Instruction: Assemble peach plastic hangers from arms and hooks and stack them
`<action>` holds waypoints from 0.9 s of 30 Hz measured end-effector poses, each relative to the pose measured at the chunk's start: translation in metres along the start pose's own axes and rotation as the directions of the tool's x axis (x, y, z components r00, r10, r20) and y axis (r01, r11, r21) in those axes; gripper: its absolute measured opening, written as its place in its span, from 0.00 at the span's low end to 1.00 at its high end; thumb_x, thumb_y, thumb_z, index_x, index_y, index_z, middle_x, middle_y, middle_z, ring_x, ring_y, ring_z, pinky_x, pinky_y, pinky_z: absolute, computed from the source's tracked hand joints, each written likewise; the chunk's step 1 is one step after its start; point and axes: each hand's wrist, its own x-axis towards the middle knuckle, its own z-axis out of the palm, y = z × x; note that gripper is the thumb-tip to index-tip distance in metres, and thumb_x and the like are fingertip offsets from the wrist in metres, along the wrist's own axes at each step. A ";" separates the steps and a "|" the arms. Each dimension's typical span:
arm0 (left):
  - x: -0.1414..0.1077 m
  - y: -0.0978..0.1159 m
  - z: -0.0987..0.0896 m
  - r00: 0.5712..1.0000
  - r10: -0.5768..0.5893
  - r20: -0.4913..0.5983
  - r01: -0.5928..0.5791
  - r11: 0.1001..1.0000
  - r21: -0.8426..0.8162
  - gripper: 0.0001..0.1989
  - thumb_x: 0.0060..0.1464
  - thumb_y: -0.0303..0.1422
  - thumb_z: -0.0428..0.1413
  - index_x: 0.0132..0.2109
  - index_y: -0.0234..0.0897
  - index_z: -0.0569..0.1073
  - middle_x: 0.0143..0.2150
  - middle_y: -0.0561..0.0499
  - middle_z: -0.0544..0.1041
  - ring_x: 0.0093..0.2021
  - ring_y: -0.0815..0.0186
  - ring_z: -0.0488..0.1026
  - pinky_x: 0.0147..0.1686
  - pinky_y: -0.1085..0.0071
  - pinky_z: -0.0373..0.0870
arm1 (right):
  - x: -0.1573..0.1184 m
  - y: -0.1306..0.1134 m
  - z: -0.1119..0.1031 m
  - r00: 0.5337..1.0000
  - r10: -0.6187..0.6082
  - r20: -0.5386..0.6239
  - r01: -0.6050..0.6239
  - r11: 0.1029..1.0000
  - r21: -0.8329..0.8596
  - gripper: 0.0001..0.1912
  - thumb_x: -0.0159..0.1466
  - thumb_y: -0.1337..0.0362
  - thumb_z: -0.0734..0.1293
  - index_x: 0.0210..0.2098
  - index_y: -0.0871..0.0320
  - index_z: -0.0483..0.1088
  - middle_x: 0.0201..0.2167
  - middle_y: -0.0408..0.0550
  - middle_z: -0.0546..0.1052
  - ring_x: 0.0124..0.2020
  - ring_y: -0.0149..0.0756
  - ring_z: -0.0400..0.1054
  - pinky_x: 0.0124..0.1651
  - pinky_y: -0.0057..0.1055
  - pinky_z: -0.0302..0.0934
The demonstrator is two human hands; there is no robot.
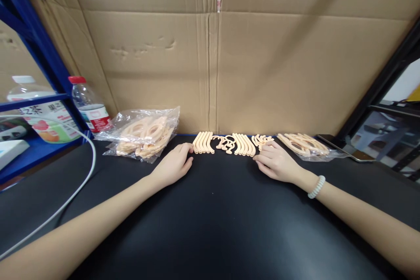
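Observation:
Beige plastic parts that look like folding clothes-hanger pieces lie along the back of the black tabletop. They include a left row of curved arms, a cluster of hooks, a right row of curved arms and small curved pieces. My left hand rests on the table with loosely bent fingers, its fingertips at the left row's outer edge. Beside the small curved pieces lies my right hand, fingers apart and partly covering them. Neither hand visibly grips anything.
Clear bags of beige parts lie at left and right. A dark phone-like slab is beyond the right bag. A red-capped bottle, blue shelf and white cable are left. Cardboard walls the back.

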 end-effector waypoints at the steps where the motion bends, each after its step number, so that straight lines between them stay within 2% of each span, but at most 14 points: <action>1: 0.000 0.000 0.000 1.000 0.003 0.000 -0.003 1.000 0.000 0.06 0.57 0.30 0.45 0.42 0.39 0.61 0.47 0.42 0.73 0.47 0.54 0.72 0.47 0.55 0.70 | 0.000 0.000 0.000 1.000 -0.001 0.001 0.001 1.000 0.000 0.13 0.67 0.71 0.58 0.32 0.59 0.73 0.25 0.48 0.73 0.29 0.37 0.62 0.47 0.40 0.58; 7: 0.000 0.001 0.000 1.000 0.015 0.009 -0.015 1.000 0.004 0.11 0.57 0.30 0.45 0.48 0.38 0.63 0.49 0.41 0.73 0.51 0.54 0.71 0.52 0.55 0.68 | 0.000 0.000 0.000 1.000 -0.005 0.006 0.005 1.000 0.003 0.13 0.67 0.70 0.58 0.32 0.59 0.73 0.25 0.48 0.73 0.29 0.38 0.63 0.47 0.41 0.58; 27: 0.000 0.001 -0.002 0.999 0.016 0.046 -0.018 0.999 0.035 0.13 0.58 0.29 0.45 0.51 0.37 0.64 0.51 0.41 0.74 0.53 0.54 0.71 0.53 0.53 0.68 | 0.000 0.000 -0.001 1.000 0.002 0.028 -0.002 1.000 0.012 0.13 0.67 0.70 0.58 0.32 0.58 0.73 0.25 0.48 0.73 0.30 0.38 0.63 0.47 0.41 0.57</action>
